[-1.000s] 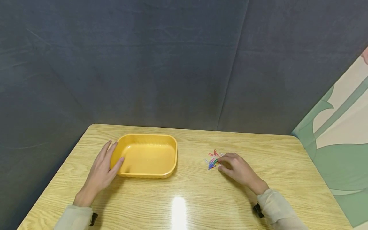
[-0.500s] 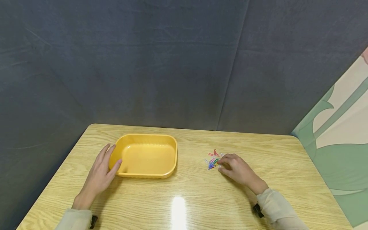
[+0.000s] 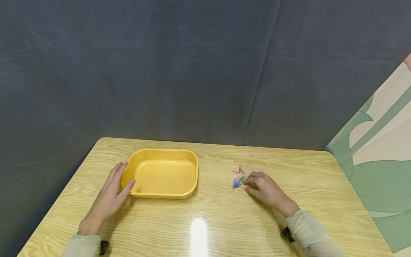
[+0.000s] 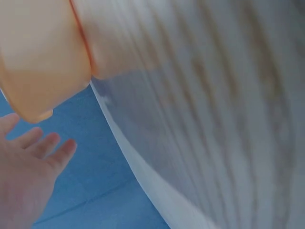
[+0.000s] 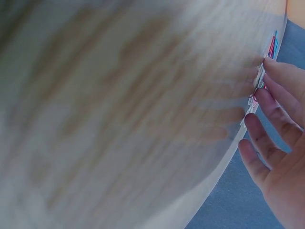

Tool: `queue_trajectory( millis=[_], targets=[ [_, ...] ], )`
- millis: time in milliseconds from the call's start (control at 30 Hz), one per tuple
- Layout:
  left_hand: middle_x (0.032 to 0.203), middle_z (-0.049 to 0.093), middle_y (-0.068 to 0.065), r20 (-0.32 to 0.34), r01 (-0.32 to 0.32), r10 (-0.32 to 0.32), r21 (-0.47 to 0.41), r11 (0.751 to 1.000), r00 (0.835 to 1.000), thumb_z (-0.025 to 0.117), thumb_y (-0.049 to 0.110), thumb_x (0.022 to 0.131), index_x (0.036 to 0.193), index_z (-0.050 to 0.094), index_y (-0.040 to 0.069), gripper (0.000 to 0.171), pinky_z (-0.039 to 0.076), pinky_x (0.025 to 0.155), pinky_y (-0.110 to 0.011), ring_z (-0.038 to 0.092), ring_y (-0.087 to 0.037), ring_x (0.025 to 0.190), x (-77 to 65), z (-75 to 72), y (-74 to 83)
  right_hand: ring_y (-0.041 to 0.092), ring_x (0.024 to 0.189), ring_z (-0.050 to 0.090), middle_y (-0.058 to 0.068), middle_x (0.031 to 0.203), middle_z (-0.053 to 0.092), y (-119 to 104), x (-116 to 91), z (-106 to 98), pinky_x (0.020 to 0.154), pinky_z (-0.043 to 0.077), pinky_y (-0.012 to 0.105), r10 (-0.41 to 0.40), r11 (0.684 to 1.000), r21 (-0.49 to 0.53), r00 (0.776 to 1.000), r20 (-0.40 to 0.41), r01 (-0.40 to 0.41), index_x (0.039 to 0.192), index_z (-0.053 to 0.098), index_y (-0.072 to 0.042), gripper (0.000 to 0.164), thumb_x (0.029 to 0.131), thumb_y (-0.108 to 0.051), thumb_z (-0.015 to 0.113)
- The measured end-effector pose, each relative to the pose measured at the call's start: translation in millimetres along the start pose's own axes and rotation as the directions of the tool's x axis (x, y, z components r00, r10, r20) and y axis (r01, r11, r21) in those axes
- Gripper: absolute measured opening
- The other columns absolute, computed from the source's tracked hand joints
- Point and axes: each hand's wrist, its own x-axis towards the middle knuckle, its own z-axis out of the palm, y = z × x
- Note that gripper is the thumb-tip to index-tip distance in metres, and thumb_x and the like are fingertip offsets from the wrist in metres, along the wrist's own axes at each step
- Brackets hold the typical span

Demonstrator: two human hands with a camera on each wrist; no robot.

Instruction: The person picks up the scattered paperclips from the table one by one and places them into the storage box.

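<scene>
A yellow plastic tray (image 3: 165,178) sits on the left half of the table. At its left end is my left hand (image 3: 109,198), fingers extended along the outside and thumb over the near-left rim. In the left wrist view the fingertips (image 4: 66,148) stand slightly off the tray (image 4: 43,90). Several coloured paper clips (image 3: 238,180), red, blue, green and white among them, lie in a loose pile right of the tray. My right hand (image 3: 264,189) is at the pile's right side, fingers loosely bent, thumb and forefinger apart. Its fingertips (image 5: 250,119) are right by the clips (image 5: 259,78).
The wood-grain table (image 3: 154,228) has rounded far corners, with a bright light reflection near the front. A dark cloth (image 3: 179,71) hangs behind and to the left. A patterned green and cream panel (image 3: 382,160) borders the right side.
My left hand has shifted slightly left and its fingers have eased outward from the tray's rim. The right hand stays almost in place by the clips.
</scene>
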Motion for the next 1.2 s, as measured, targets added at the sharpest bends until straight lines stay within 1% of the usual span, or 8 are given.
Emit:
queue_trajectory(
  millis=[133,367,467,633,800,967,1100,1200],
  targets=[
    [0.158,0.023,-0.028,0.020,0.000,0.000,-0.004,1.000,1.000,0.051,0.035,0.104,0.156,0.025,0.002,0.067,0.032,0.102,-0.073,0.030,-0.053,0.140,0.5,-2.6,-0.5,0.014,0.084,0.063,-0.002,0.092,0.070,1.7,0.7,0.2,0.072,0.053,0.029,-0.011,1.000,0.011,1.000,0.003,0.011,0.098,0.077,-0.008,0.011,0.088,-0.012,0.074],
    [0.157,0.027,-0.028,0.018,-0.014,0.014,-0.013,1.000,1.000,0.053,0.033,0.103,0.155,0.026,0.001,0.067,0.031,0.103,-0.072,0.032,-0.053,0.140,3.1,0.7,-1.9,0.011,0.080,0.061,-0.001,0.091,0.069,3.1,0.9,-1.2,0.067,0.051,0.024,-0.030,0.999,0.025,1.000,0.007,0.030,0.098,0.077,-0.006,0.012,0.087,-0.011,0.075],
    [0.156,0.027,-0.028,0.021,-0.026,0.027,-0.022,0.999,0.999,0.054,0.032,0.103,0.155,0.026,0.000,0.067,0.032,0.103,-0.071,0.033,-0.052,0.139,5.2,3.0,-2.2,0.012,0.082,0.061,-0.003,0.090,0.068,3.0,0.9,-1.3,0.068,0.051,0.023,-0.029,0.999,0.021,1.000,0.006,0.029,0.095,0.077,-0.007,0.010,0.087,-0.012,0.075],
    [0.157,0.025,-0.028,0.037,-0.028,0.028,-0.019,0.999,0.999,0.055,0.033,0.103,0.156,0.024,0.001,0.069,0.032,0.102,-0.072,0.032,-0.053,0.139,7.7,4.4,-3.6,0.015,0.085,0.061,-0.005,0.088,0.068,2.8,0.2,-1.9,0.070,0.052,0.026,-0.027,1.000,0.011,1.000,0.003,0.027,0.092,0.077,-0.011,0.006,0.086,-0.011,0.076],
    [0.159,0.023,-0.028,0.055,-0.026,0.028,-0.034,0.999,0.998,0.056,0.033,0.102,0.157,0.021,0.003,0.072,0.032,0.102,-0.072,0.030,-0.054,0.140,9.4,3.3,-5.3,0.020,0.089,0.063,-0.006,0.089,0.069,1.9,-0.4,-2.9,0.076,0.054,0.035,-0.039,0.999,-0.009,0.999,0.004,0.039,0.089,0.076,-0.013,0.005,0.086,-0.009,0.076],
    [0.159,0.020,-0.029,0.086,-0.006,0.010,-0.050,0.999,0.996,0.058,0.035,0.101,0.158,0.020,0.003,0.075,0.031,0.103,-0.073,0.028,-0.054,0.141,8.6,2.1,-6.7,0.020,0.090,0.065,-0.007,0.087,0.070,0.2,-1.0,-2.2,0.082,0.055,0.042,-0.046,0.999,-0.022,0.999,0.001,0.046,0.087,0.074,-0.014,0.007,0.085,-0.008,0.076],
    [0.160,0.020,-0.029,0.098,0.005,0.000,-0.056,0.998,0.995,0.059,0.035,0.100,0.156,0.024,0.001,0.074,0.030,0.103,-0.073,0.028,-0.055,0.141,7.3,0.2,-4.9,0.018,0.090,0.065,-0.009,0.086,0.069,-1.4,-1.7,-1.4,0.084,0.055,0.042,-0.029,0.999,-0.023,1.000,0.001,0.029,0.087,0.073,-0.016,0.007,0.085,-0.010,0.077],
    [0.160,0.021,-0.028,0.090,0.006,0.000,-0.060,0.998,0.996,0.060,0.035,0.100,0.155,0.028,0.001,0.073,0.030,0.103,-0.073,0.029,-0.055,0.141,7.6,-1.1,-2.6,0.016,0.089,0.065,-0.010,0.086,0.069,-2.8,-1.8,-1.3,0.083,0.055,0.040,-0.002,1.000,-0.010,1.000,0.007,0.002,0.088,0.073,-0.017,0.006,0.086,-0.012,0.076]
  ],
)
